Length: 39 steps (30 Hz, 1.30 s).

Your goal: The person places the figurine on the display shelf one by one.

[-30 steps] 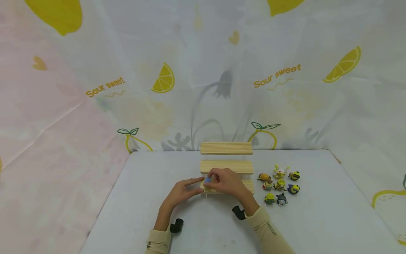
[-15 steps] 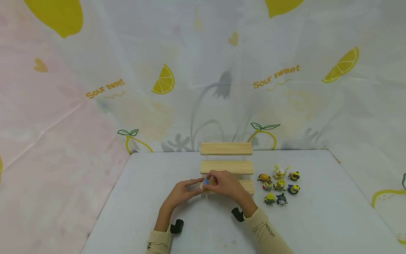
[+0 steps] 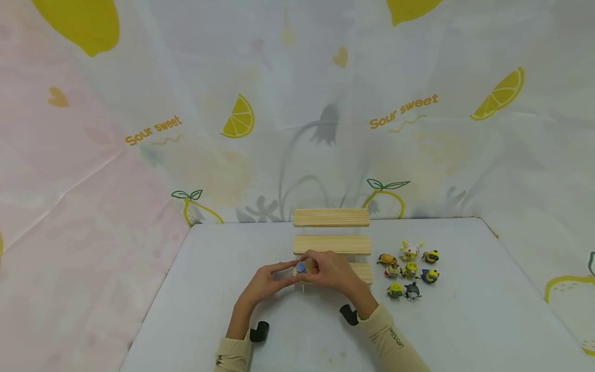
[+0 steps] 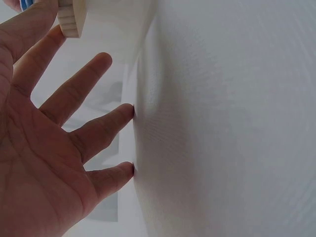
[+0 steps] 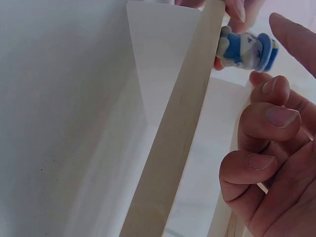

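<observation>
A small figurine with a blue hat (image 3: 301,267) and blue and white body stands upright at the left end of the lowest wooden shelf board (image 5: 180,133). My right hand (image 3: 332,271) is close around it; the right wrist view shows a gap between its fingertips and the figurine (image 5: 244,49), with the other fingers loosely bent. At the board's left end, my left hand (image 3: 265,283) has thumb and index finger reaching to the wood, the rest spread. In the left wrist view, two fingertips of this hand (image 4: 44,148) meet the white surface.
Above the lowest board rise a middle board (image 3: 332,244) and a top board (image 3: 331,217) on clear supports. Several small, mostly yellow figurines (image 3: 410,269) stand right of the shelf on the white table (image 3: 209,258). A patterned cloth (image 3: 297,113) hangs behind.
My right fingers have drawn slightly back from the figurine, whose blue hat shows more fully now, a little lower than a second ago. My left hand has stayed at the board's end.
</observation>
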Each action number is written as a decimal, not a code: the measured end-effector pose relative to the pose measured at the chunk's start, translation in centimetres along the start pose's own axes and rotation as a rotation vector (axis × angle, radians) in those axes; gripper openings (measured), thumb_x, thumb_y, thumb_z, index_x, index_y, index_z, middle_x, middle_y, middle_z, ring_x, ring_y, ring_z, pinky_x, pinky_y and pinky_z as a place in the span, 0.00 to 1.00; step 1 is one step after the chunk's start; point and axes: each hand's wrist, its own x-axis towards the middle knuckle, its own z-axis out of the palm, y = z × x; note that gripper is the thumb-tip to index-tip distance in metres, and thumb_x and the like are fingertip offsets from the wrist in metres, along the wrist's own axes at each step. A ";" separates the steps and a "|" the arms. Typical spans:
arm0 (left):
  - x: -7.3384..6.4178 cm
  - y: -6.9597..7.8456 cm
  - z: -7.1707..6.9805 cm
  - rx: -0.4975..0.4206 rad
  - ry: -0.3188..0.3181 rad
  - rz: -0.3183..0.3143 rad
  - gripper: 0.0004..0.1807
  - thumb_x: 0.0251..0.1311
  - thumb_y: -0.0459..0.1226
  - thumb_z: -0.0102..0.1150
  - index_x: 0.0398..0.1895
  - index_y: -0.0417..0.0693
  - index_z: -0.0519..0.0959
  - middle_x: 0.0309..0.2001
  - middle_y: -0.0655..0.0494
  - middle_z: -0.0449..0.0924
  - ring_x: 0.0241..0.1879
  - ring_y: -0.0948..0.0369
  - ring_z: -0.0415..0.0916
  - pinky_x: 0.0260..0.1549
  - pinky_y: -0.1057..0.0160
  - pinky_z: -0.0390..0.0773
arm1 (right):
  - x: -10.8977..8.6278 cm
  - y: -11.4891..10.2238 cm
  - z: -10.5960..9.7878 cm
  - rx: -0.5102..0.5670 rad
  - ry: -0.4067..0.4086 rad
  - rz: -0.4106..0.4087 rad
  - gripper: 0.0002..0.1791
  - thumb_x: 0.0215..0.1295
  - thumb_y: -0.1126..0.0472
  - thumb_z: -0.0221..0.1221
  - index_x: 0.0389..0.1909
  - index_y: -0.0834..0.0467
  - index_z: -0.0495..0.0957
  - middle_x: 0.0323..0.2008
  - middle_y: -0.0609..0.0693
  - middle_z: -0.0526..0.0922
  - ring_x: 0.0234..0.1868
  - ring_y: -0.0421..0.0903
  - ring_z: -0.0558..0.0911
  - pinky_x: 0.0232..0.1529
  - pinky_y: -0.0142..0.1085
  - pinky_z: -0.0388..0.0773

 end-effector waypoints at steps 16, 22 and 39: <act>0.9 -3.2 0.2 0.017 0.018 0.027 0.25 0.58 0.49 0.69 0.60 0.63 0.81 0.59 0.62 0.78 0.65 0.52 0.68 0.64 0.42 0.65 | -4.4 1.7 -3.7 -0.023 0.069 0.103 0.19 0.61 0.46 0.68 0.48 0.52 0.83 0.20 0.34 0.69 0.18 0.32 0.65 0.19 0.29 0.65; 1.0 -3.4 0.6 0.023 0.047 0.038 0.24 0.59 0.41 0.70 0.60 0.55 0.81 0.58 0.57 0.79 0.65 0.48 0.69 0.64 0.40 0.64 | -6.5 3.0 -5.2 -0.031 0.120 0.116 0.18 0.59 0.50 0.70 0.48 0.53 0.84 0.20 0.34 0.68 0.18 0.31 0.65 0.18 0.29 0.64; 0.8 -2.5 0.6 0.008 0.038 0.023 0.24 0.59 0.41 0.70 0.60 0.54 0.81 0.59 0.57 0.79 0.65 0.48 0.68 0.66 0.41 0.60 | -11.5 5.2 -8.7 -0.116 0.184 0.203 0.12 0.55 0.58 0.73 0.39 0.49 0.83 0.20 0.34 0.66 0.21 0.33 0.66 0.20 0.30 0.65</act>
